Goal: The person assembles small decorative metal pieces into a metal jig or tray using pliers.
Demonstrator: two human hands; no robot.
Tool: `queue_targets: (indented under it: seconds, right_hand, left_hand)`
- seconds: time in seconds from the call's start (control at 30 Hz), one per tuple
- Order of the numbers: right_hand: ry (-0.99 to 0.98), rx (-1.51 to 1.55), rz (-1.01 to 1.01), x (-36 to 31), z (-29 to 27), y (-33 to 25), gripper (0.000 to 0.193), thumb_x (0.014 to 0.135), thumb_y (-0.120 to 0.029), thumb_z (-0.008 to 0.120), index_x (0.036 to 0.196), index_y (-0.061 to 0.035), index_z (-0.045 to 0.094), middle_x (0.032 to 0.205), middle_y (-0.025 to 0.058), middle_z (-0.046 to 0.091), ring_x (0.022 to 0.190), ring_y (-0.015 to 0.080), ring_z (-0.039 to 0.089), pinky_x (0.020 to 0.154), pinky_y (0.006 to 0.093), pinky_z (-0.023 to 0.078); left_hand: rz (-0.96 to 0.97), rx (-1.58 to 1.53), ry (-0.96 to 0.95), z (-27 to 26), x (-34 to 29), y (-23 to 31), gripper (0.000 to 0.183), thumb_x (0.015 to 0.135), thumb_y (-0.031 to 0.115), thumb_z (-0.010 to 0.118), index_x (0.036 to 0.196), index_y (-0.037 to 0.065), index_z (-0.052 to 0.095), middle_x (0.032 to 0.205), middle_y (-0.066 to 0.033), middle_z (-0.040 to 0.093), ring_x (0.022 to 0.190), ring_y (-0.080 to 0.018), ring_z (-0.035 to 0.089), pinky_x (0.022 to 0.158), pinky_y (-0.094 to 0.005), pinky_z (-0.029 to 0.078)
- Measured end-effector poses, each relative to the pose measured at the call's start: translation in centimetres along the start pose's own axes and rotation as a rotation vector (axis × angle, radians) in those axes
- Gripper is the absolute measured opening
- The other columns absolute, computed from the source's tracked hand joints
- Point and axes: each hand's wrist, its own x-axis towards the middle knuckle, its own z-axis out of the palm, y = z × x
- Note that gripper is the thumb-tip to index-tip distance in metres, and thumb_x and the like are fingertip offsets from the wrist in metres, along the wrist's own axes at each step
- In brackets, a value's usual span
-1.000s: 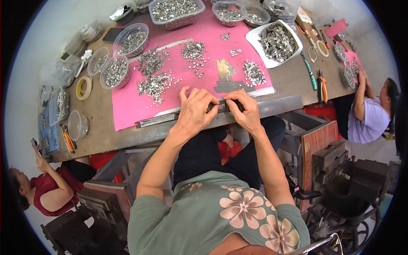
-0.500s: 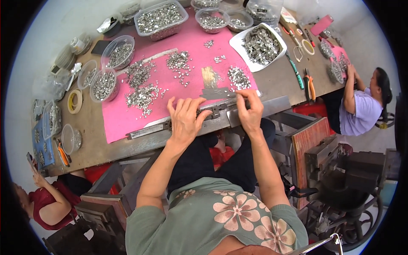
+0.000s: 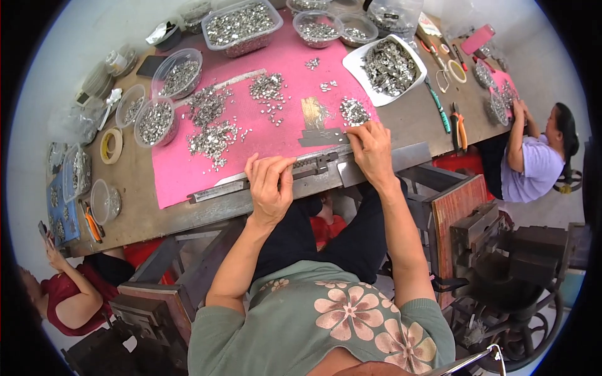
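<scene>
A long metal rail fixture lies along the table's front edge, with a dark toothed strip and small blocks along its middle. My left hand rests at its left part, fingers bent and thumb against the forefinger; whatever is between them is hidden. Beyond the rail's right part, my right hand is pinched, fingertips down beside some flat grey strips; what it holds is too small to make out. Behind the strips lie thin gold-coloured pins and a pile of small silver metal pieces.
A pink mat carries more piles of metal pieces. Plastic tubs and a white tray full of parts stand behind. Orange-handled pliers lie right, a yellow tape roll left. Co-workers sit at both sides.
My left hand has drawn back toward me and its fingers have closed up, uncovering more of the rail's middle. My right hand has shifted slightly, fingertips nearer the grey strips and small pile.
</scene>
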Motion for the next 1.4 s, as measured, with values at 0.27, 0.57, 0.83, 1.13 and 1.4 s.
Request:
queue_targets:
  seconds: [0.27, 0.57, 0.83, 1.13, 1.4]
  right_hand:
    - [-0.01, 0.358, -0.101, 0.5, -0.3, -4.9, 0.011, 0.083, -0.002, 0.073, 0.09, -0.0054, 0.066, 0.094, 0.0084, 0.063, 0.09, 0.0284, 0.06, 0.082, 0.0395, 0.043]
    - [-0.162, 0.357, -0.208, -0.7, 1.5, -7.5, 0.013, 0.082, -0.001, 0.073, 0.091, -0.0041, 0.064, 0.095, 0.0077, 0.063, 0.09, 0.027, 0.059, 0.08, 0.0384, 0.044]
    - [-0.197, 0.615, -0.024, -0.7, 1.9, -6.7, 0.017, 0.084, -0.004, 0.075, 0.101, -0.002, 0.069, 0.098, 0.0098, 0.068, 0.092, 0.0291, 0.061, 0.083, 0.0391, 0.046]
    - [-0.104, 0.457, -0.065, -1.5, 2.3, -7.7, 0.018, 0.083, -0.005, 0.077, 0.099, -0.0021, 0.069, 0.099, 0.0112, 0.069, 0.094, 0.0307, 0.061, 0.084, 0.0399, 0.046]
    - [-0.1, 0.469, -0.056, -1.5, 2.3, -8.0, 0.014, 0.085, -0.001, 0.072, 0.099, -0.0013, 0.069, 0.097, 0.0124, 0.068, 0.092, 0.0311, 0.061, 0.084, 0.0405, 0.046]
  left_hand:
    - [-0.002, -0.063, 0.117, 0.2, 0.0, -0.2, 0.026, 0.089, -0.007, 0.064, 0.113, 0.004, 0.067, 0.101, -0.0116, 0.066, 0.093, -0.0295, 0.064, 0.103, -0.0505, 0.045]
    - [0.003, -0.062, 0.102, 0.3, 0.0, 0.0, 0.029, 0.089, -0.006, 0.064, 0.116, 0.004, 0.066, 0.102, -0.0117, 0.066, 0.094, -0.0298, 0.064, 0.102, -0.0512, 0.045]
    - [0.002, -0.039, 0.076, 0.0, 0.2, -0.1, 0.025, 0.091, -0.006, 0.064, 0.115, 0.003, 0.066, 0.104, -0.0118, 0.068, 0.096, -0.0295, 0.066, 0.105, -0.0512, 0.045]
    - [-0.158, 0.187, -0.229, -4.0, 1.7, -2.4, 0.056, 0.104, 0.032, 0.055, 0.146, -0.004, 0.048, 0.154, -0.0259, 0.044, 0.146, -0.0412, 0.038, 0.12, -0.0613, 0.02]
    - [-0.213, 0.358, -0.581, -3.9, 2.6, -2.5, 0.081, 0.105, 0.059, 0.039, 0.15, -0.009, 0.04, 0.161, -0.0276, 0.033, 0.152, -0.0386, 0.028, 0.124, -0.0604, 0.008]
